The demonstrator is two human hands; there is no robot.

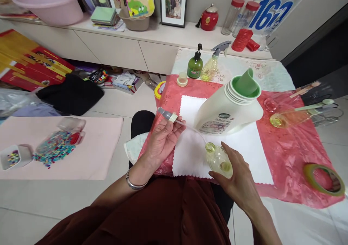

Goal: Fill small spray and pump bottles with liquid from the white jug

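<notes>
Red plastic sheet [288, 143] covers the table, largest item here. White scalloped mat [187, 156] on it. Cream jug [228, 110] upright on mat's far part. Then the hands: left [163, 138], right [241, 176]. Clear bottle [219, 159] at mat's near edge, tilted, mouth uncapped, right thumb and fingers clamped on its sides. Smaller, grey nozzle cap [166, 114], pinched in left fingers. Slimmest, its clear tube [193, 129], tip by the bottle mouth; whether touching, cannot tell.
</notes>
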